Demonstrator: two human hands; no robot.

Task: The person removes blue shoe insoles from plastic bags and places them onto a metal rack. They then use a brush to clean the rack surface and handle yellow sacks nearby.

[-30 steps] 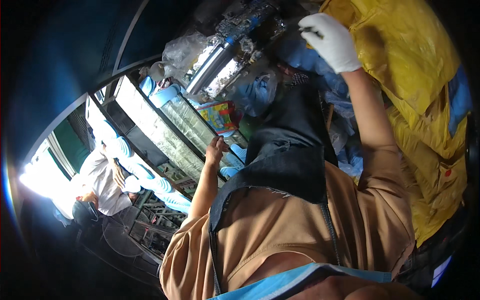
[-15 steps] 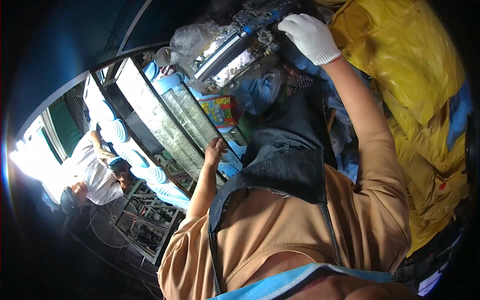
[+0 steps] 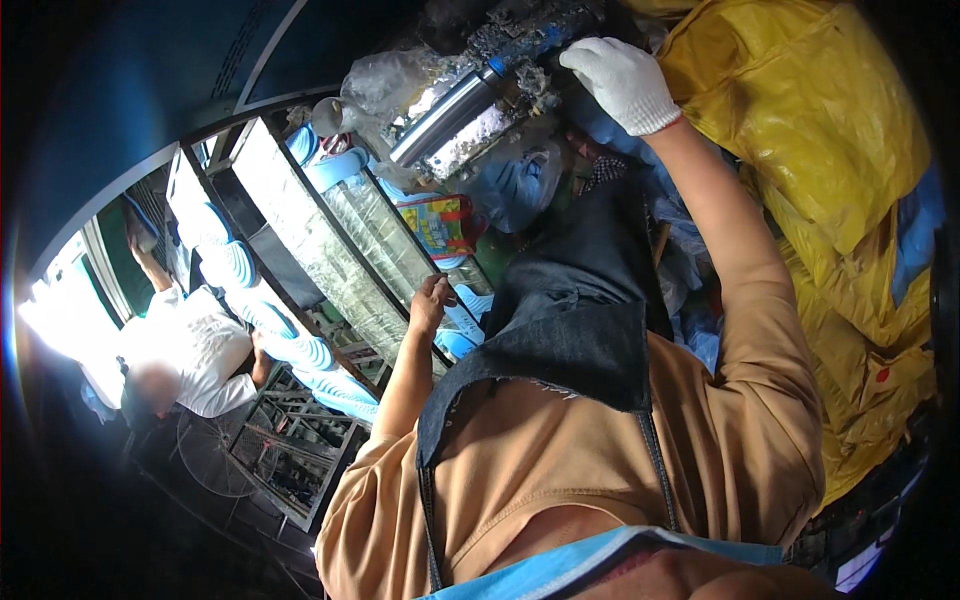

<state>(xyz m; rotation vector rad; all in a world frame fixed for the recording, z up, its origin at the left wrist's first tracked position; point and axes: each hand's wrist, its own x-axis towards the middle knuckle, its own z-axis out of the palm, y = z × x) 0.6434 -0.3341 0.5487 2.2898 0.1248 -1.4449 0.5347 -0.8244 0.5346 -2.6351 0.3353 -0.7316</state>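
Observation:
My left hand (image 3: pixel 432 301) is bare and hovers beside the near end of the long rack, close to some light-blue sole-shaped pieces (image 3: pixel 461 326). Its fingers bend loosely with the thumb apart, and nothing shows in them. A white knitted glove covers my right hand (image 3: pixel 622 86), reached far forward to the right end of a shiny steel roller (image 3: pixel 446 118). The gloved fingers curl down together; whatever lies under them is hidden. Grey scraps and clear plastic film (image 3: pixel 388 80) cling about the roller.
Large yellow plastic sheeting (image 3: pixel 800 120) is heaped on the right. A blue plastic bag (image 3: pixel 520 185) and a colourful bag (image 3: pixel 438 225) lie ahead. Left, ridged light-blue soles (image 3: pixel 235 262) line the rack (image 3: pixel 300 210); beyond it are a co-worker (image 3: pixel 200 345) and a round fan (image 3: pixel 215 455).
The co-worker has shifted, one arm now stretched toward the far end of the rack. My right hand has moved very slightly; my left hand stays in place.

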